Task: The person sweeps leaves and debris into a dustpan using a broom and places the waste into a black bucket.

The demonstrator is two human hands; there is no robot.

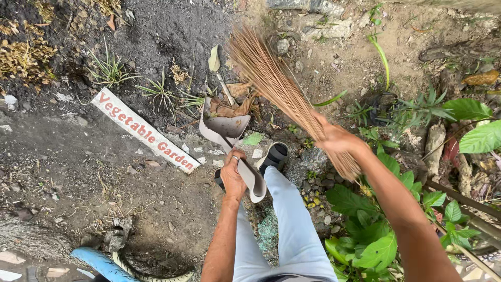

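My left hand (233, 176) grips the grey handle of a dustpan-like scoop (225, 127) whose mouth rests on the ground with dry brown leaves (229, 108) in it. My right hand (336, 139) is closed around a bundle of thin brown broom sticks (271, 78). The broom's fanned tips point up and left, just beyond the scoop. My legs in light blue trousers (292, 224) and a dark shoe (274, 155) show below.
A white sign board with red lettering (143, 130) lies flat on dark soil at left. Green leafy plants (376, 230) crowd the right side. A blue pipe (102, 263) and a patterned hose lie at bottom left. Stones and grass tufts are scattered about.
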